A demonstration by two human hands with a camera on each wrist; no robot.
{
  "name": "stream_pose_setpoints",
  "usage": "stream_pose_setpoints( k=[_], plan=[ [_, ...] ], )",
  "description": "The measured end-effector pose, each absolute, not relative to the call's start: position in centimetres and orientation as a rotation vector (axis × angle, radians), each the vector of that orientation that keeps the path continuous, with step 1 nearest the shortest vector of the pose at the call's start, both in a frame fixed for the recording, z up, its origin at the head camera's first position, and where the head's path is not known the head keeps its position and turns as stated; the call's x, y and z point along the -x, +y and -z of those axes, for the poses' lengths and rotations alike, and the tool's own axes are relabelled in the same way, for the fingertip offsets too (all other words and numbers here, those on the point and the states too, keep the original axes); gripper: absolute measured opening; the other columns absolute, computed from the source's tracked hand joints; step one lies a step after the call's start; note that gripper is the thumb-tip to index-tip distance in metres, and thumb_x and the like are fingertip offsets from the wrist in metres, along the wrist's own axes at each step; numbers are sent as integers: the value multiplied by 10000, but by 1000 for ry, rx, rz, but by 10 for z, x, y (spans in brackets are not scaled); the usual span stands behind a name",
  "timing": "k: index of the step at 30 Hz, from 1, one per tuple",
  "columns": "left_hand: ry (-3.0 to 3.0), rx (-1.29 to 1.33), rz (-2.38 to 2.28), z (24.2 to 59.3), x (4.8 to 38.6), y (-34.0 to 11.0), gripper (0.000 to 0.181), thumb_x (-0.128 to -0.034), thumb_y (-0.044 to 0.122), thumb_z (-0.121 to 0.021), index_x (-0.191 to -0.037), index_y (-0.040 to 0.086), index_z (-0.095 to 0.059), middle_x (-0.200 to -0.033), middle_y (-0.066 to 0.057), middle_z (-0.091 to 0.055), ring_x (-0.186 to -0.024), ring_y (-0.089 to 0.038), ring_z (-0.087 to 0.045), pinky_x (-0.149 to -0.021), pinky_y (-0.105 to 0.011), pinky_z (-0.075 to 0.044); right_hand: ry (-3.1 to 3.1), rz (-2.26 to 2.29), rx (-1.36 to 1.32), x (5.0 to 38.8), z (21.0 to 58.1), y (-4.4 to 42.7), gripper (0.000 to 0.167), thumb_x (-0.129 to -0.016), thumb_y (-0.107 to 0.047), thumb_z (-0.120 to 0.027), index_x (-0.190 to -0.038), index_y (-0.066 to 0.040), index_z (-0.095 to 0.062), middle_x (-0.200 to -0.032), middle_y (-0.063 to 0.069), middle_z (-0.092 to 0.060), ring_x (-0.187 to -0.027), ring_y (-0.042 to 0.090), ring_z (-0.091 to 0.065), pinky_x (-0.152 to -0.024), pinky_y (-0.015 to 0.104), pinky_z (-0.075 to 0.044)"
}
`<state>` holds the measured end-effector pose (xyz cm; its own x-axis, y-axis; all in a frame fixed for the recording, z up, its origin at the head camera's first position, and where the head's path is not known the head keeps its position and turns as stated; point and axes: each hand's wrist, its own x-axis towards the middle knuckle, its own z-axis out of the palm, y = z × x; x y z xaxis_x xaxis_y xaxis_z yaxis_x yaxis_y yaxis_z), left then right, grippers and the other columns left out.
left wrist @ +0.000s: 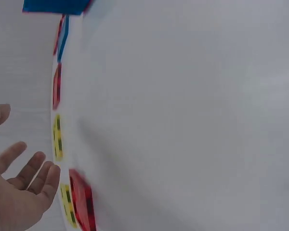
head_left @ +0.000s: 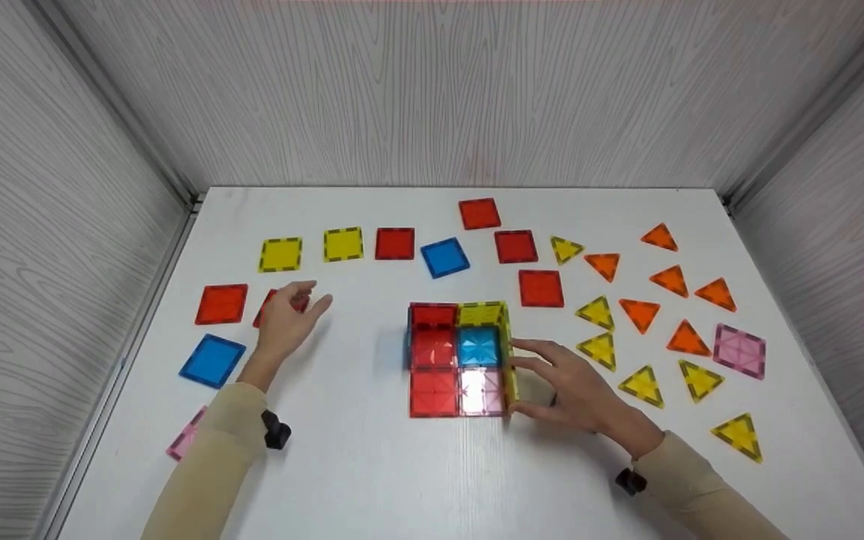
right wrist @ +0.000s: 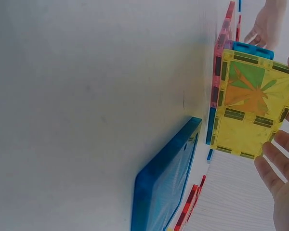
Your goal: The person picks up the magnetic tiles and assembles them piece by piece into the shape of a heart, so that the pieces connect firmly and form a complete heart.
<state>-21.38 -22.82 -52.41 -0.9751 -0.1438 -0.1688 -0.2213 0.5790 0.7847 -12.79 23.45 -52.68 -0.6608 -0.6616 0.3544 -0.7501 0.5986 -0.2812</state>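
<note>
My left hand (head_left: 286,319) hovers over a red square tile (head_left: 269,301), partly hiding it. Its fingers are loosely bent with nothing between them, as the left wrist view also shows. At the middle stands a build of see-through magnetic tiles, with red squares (head_left: 434,392), a blue square (head_left: 479,346) and a pink square (head_left: 481,391) at its bottom. Red (head_left: 433,315) and yellow (head_left: 482,313) tiles stand upright along its back. My right hand (head_left: 571,386) touches the yellow right wall (head_left: 508,360) from outside with spread fingers. In the right wrist view, fingertips meet the yellow tiles (right wrist: 243,134).
Loose red, yellow and blue squares (head_left: 445,257) lie in an arc behind and left of the build. Orange triangles (head_left: 639,315) and yellow triangles (head_left: 642,386) are scattered at the right, near a pink square (head_left: 739,351). A blue tile (right wrist: 168,180) shows in the right wrist view.
</note>
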Motion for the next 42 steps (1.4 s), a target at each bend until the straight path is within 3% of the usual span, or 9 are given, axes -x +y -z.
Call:
stream_pose_setpoints(
  k=[8, 15, 27, 36, 42],
  plan=[
    [2864, 249, -1095, 532, 222, -279, 680, -1020, 397, -686, -1579, 91, -447, -1571, -245, -440, -1458, -423, -383, -1137, -624, -493, -2604, -597, -1195, 130, 527, 236, 672, -843, -467, -874, -1419, -223, -630, -1536, 88, -587, -1352, 240, -603, -1020, 468, -603],
    [2860, 267, -936, 544, 221, -291, 766, -982, 454, -719, -1584, 81, -425, -1567, -301, -367, -1458, -467, -320, -1094, -655, -509, -2570, -586, -1219, 133, 528, 234, 673, -834, -459, -882, -1394, -163, -655, -1523, 107, -599, -1341, 253, -618, -1005, 471, -610],
    [2888, 325, -980, 542, 221, -272, 674, -965, 357, -761, -1522, 67, -517, -1509, -277, -433, -1437, -435, -348, -1050, -610, -555, -2564, -591, -1210, 134, 528, 234, 680, -828, -438, -890, -1416, -202, -642, -1512, 121, -606, -1337, 257, -617, -1003, 476, -610],
    [2719, 413, -1267, 536, 193, -240, 657, -970, 331, -757, -1540, 119, -509, -1544, -227, -482, -1461, -402, -416, -1093, -566, -550, -2595, -588, -1183, 129, 526, 234, 694, -827, -435, -892, -1434, -224, -630, -1532, 96, -595, -1346, 254, -614, -1003, 478, -609],
    [2437, 490, -1564, 534, 165, -209, 573, -987, 392, -738, -1490, 179, -564, -1505, -141, -558, -1378, -296, -503, -1107, -420, -559, -2613, -592, -1173, 127, 526, 235, 678, -833, -437, -885, -1420, -197, -645, -1536, 86, -590, -1341, 247, -617, -999, 474, -611]
  ],
)
